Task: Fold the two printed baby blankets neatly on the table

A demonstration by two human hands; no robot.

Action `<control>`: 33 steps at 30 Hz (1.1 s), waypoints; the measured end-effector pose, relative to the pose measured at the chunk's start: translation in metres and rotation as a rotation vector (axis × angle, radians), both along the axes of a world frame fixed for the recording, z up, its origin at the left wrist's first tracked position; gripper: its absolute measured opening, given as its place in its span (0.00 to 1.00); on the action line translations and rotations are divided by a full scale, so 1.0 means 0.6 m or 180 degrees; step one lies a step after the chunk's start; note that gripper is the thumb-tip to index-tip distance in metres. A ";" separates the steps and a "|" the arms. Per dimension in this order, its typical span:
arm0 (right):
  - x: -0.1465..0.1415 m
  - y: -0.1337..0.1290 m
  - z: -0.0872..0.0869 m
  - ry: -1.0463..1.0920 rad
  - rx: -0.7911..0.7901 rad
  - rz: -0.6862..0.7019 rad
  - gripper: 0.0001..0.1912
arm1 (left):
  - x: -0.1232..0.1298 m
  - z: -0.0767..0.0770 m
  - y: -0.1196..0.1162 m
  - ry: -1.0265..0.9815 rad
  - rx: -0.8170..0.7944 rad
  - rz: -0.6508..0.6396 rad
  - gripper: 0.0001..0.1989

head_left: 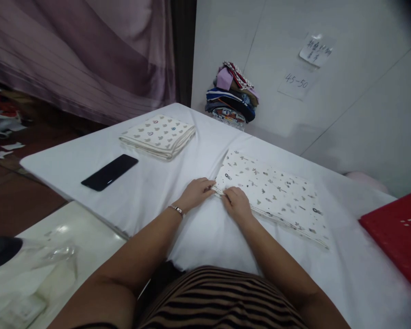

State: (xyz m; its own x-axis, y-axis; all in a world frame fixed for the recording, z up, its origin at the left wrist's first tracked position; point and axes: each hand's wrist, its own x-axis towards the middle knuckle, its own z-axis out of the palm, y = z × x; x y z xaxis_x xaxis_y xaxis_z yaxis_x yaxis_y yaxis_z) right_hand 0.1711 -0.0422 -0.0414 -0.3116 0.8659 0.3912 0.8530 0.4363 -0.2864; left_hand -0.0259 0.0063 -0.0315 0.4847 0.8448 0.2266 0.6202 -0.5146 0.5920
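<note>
A folded white cloth with small printed motifs [274, 192] lies flat on the white-covered table [150, 196]. At its near left corner my left hand [196, 193] pinches the layered edge, fingers closed on it. Close beside it, my right hand [237, 204] also has its fingers closed on that same edge, a small gap from the left hand. Another folded cloth, cream with grey leaf-like prints [160, 132], rests farther back on the left. A black phone [110, 172] lies in front of that second cloth.
A red plastic basket [397, 228] stands at the right edge. Behind the table, a stack of folded clothes [231, 96] is against the wall. At the lower left are a pale surface with clear plastic [55, 274] and a dark rounded object [2, 251]. A pinkish curtain [89, 55] hangs behind.
</note>
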 end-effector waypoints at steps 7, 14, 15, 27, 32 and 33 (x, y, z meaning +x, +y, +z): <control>-0.003 0.001 0.004 0.0148 0.0080 -0.0101 0.10 | 0.007 0.007 -0.006 0.0172 -0.0223 0.0657 0.14; -0.006 0.003 -0.001 0.0036 0.0062 -0.0080 0.11 | 0.013 0.004 -0.011 0.0605 -0.0057 0.0711 0.12; -0.006 0.003 -0.003 -0.0015 0.0036 -0.0059 0.11 | 0.014 0.004 -0.012 0.0651 -0.0043 0.0725 0.11; -0.009 0.004 -0.006 -0.0007 0.0230 -0.0035 0.11 | 0.019 0.003 -0.011 0.0591 -0.0039 0.0835 0.05; -0.014 0.004 -0.007 0.0074 0.0341 -0.0014 0.10 | 0.022 0.004 -0.012 -0.0132 -0.0674 0.0979 0.05; -0.015 0.004 -0.008 0.0065 0.0344 -0.0008 0.10 | 0.022 0.003 -0.012 -0.0381 -0.0841 0.0984 0.04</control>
State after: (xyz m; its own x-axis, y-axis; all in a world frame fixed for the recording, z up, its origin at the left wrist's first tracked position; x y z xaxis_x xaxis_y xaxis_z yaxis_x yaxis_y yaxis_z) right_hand 0.1624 -0.0395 -0.0460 -0.3004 0.8192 0.4886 0.8486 0.4634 -0.2552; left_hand -0.0125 -0.0007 -0.0298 0.1829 0.9829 0.0221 0.6404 -0.1362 0.7559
